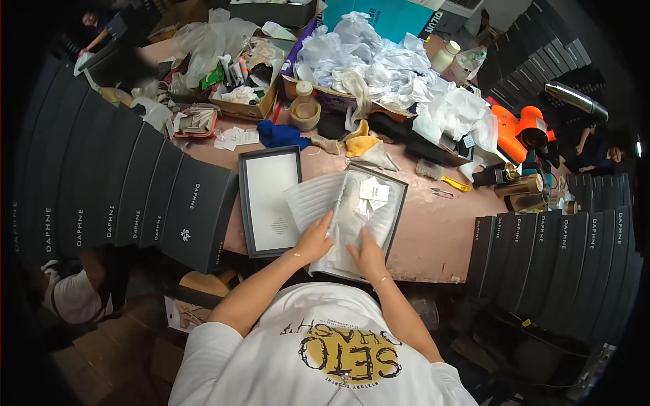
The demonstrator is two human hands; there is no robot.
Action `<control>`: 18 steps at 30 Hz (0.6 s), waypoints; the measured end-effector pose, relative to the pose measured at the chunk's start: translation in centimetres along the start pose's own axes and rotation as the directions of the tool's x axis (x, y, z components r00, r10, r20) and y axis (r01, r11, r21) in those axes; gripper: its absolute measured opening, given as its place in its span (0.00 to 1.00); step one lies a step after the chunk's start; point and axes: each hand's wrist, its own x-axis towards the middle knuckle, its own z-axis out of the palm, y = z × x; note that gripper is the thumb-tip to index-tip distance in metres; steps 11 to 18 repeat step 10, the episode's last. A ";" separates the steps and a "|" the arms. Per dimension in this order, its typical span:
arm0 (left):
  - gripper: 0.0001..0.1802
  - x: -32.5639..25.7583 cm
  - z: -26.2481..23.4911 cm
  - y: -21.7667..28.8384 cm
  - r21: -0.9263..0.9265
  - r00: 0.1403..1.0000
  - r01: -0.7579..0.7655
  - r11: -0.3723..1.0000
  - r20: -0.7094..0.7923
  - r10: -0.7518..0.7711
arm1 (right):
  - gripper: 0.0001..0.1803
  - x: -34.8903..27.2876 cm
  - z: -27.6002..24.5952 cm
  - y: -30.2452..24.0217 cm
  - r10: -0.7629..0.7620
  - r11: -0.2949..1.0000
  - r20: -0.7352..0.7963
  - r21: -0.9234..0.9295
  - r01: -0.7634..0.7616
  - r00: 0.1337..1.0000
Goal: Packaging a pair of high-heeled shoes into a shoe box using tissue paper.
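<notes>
An open black shoebox (405,196) lies in front of me on the pinkish table. White ribbed foam wrap (315,196) spills over its left side, and a bundle in the same white wrapping fills the box. White paper tags (374,193) rest on top of the bundle. My left hand (315,241) grips the loose foam wrap along the bundle's left side. At the near end, my right hand (368,257) lies on the wrapping with thumb and fingers apart. What the wrapping covers is hidden. The box lid (271,201), pale inside, lies just left of the box.
Black shoeboxes (193,203) line the left, with more shoeboxes (542,250) on the right. Behind lie a brush (443,174), small snips (442,193), a blue cloth (281,134) and a heap of crumpled paper (365,61). An orange heat gun (509,132) stands right. Other people are at the far edges.
</notes>
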 end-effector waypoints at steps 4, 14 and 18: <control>0.40 0.1 0.2 -0.5 0.012 1.000 0.013 1.000 0.019 -0.013 | 0.36 4.2 1.6 -1.3 0.155 0.980 0.292 -0.166 -0.109 0.944; 0.39 -0.4 0.2 -2.0 -0.074 0.996 0.061 0.995 0.063 -0.057 | 0.47 4.5 2.4 3.1 -0.119 0.988 0.335 0.132 0.078 0.935; 0.39 -0.4 0.2 -2.0 -0.074 0.996 0.061 0.995 0.063 -0.057 | 0.47 4.5 2.4 3.1 -0.119 0.988 0.335 0.132 0.078 0.935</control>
